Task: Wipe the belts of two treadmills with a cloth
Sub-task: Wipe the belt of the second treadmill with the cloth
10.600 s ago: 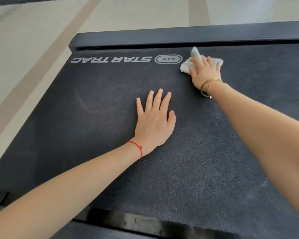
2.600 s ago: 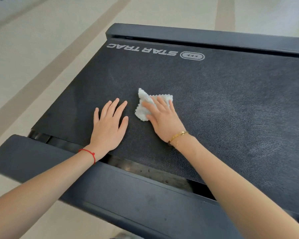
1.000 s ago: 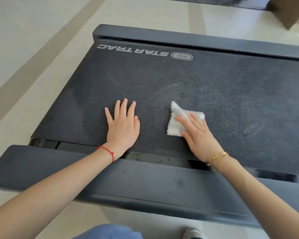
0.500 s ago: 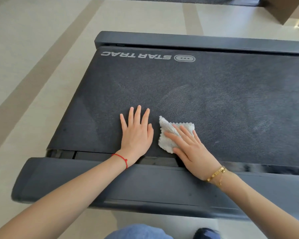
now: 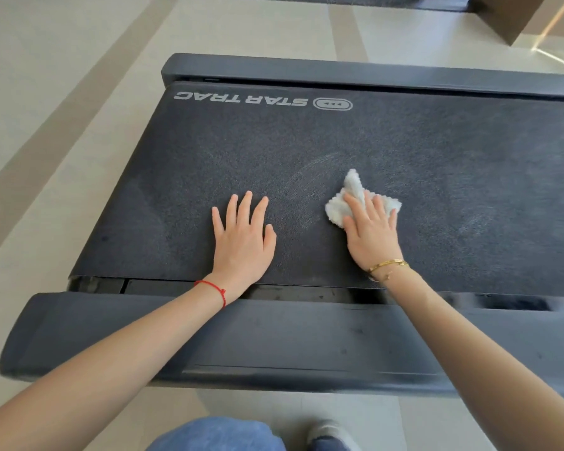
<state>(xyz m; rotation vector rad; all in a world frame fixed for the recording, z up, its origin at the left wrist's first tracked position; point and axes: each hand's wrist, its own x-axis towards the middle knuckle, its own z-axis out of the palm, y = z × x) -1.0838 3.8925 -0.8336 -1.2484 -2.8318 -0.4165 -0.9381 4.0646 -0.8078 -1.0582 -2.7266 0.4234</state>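
Note:
A dark textured treadmill belt (image 5: 437,157) with white "STAR TRAC" lettering near its far edge stretches across the view. My right hand (image 5: 372,236) presses a crumpled white cloth (image 5: 342,203) flat on the belt near the front edge, fingers spread over it. My left hand (image 5: 243,242) lies flat and open on the belt to the left of the cloth, holding nothing. Faint pale wipe streaks show on the belt between and beyond the hands.
The treadmill's dark side rail (image 5: 274,340) runs along the front under my forearms, and another rail (image 5: 372,71) borders the far edge. Pale tiled floor (image 5: 62,92) lies to the left. A second dark belt edge (image 5: 339,0) shows at the top. My jeans knee (image 5: 215,434) is below.
My right hand has slid the cloth to the right and slightly away, apart from my left hand. The left hand has stayed flat on the belt.

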